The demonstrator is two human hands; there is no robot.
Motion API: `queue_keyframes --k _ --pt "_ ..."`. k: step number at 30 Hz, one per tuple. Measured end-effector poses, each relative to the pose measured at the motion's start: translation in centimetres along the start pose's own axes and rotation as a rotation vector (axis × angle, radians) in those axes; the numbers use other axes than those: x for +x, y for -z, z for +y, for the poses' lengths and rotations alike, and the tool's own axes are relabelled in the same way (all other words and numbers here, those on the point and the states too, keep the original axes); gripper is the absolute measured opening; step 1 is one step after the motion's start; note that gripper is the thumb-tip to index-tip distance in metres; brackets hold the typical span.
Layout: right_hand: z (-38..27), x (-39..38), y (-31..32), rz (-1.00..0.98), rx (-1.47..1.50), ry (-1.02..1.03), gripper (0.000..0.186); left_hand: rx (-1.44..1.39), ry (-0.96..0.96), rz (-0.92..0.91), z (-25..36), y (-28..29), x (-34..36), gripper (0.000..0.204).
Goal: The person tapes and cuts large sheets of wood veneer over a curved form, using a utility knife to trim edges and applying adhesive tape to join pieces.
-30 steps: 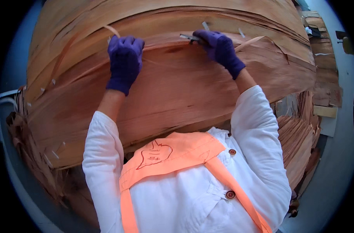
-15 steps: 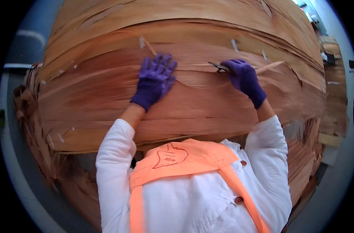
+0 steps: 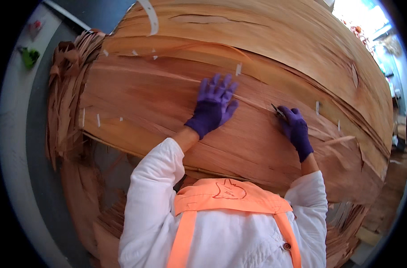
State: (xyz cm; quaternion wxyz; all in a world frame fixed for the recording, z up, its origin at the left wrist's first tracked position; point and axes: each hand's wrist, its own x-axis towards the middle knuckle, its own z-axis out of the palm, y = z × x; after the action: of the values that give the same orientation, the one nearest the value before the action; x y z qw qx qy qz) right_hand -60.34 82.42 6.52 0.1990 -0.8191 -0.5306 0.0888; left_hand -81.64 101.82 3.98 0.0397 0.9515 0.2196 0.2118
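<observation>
Both my hands wear purple gloves over a broad reddish-brown wood veneer sheet. My left hand lies palm down on the sheet with its fingers spread, holding nothing. To its right, my right hand is closed around small dark scissors, whose pointed tip sticks out toward the upper left. Most of their handle is hidden in the glove. A pale seam runs across the veneer between the two hands. Right of my right hand, a light loose veneer strip lies on the sheet.
Short white tape pieces dot the yellowish veneer band beyond the reddish sheet. Shredded veneer scraps hang at the stack's left end. More torn veneer sits below the near edge. A curved white strip lies at the far left.
The view has swung, so the stack appears tilted down to the right. My left hand stays flat and spread; my right hand still holds the scissors, and the two hands appear closer together.
</observation>
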Motion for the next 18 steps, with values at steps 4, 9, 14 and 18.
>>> queue_keyframes --k 4,9,14,18 --pt "-0.6 -0.1 0.0 -0.004 -0.008 -0.010 0.030 0.285 0.302 0.141 -6.3 2.2 -3.8 0.054" --pt "1.5 -0.1 -0.5 -0.012 0.035 0.048 0.032 0.314 0.402 -0.038 -8.8 2.5 -7.1 0.054" --pt "1.0 0.2 -0.4 0.001 0.045 0.060 0.032 0.355 0.404 -0.011 -10.6 2.1 -10.1 0.054" --pt "0.0 0.3 0.1 -0.033 0.042 0.032 0.032 0.335 0.421 -0.045 -10.3 3.2 -11.0 0.055"
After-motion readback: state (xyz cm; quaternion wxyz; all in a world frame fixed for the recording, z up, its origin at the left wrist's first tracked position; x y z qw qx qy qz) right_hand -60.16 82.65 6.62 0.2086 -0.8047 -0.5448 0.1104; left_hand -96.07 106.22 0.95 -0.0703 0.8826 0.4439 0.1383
